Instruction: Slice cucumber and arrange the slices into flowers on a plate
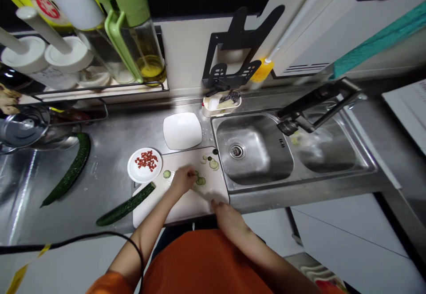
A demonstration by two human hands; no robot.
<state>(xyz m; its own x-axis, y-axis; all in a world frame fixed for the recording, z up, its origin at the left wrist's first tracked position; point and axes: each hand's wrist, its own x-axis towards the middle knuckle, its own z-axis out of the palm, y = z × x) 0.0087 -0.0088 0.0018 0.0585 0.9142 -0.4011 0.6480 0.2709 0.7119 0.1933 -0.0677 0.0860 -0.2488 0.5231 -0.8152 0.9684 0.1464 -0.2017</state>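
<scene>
Cucumber slices (201, 181) on cutting board (186, 205)

Location: right of centre. Left hand (181, 180): fingertips together, apparently pinching one slice. Right hand (229, 218): near edge, fingers curled; grip cannot be told. Step, seemingly: slice pick-up; next move calls for a light pinch.

Moderate, uneven light throws a pale streak of glare onto the silvery stainless-steel counter (106, 160) and glints in the squarish steel sink basin (262, 143), soft shadow dulls the white rectangular cutting board (191, 205), and wide-angle stretching tilts the green-capped clear oil bottle (142, 45) and smears the right edge.
</scene>
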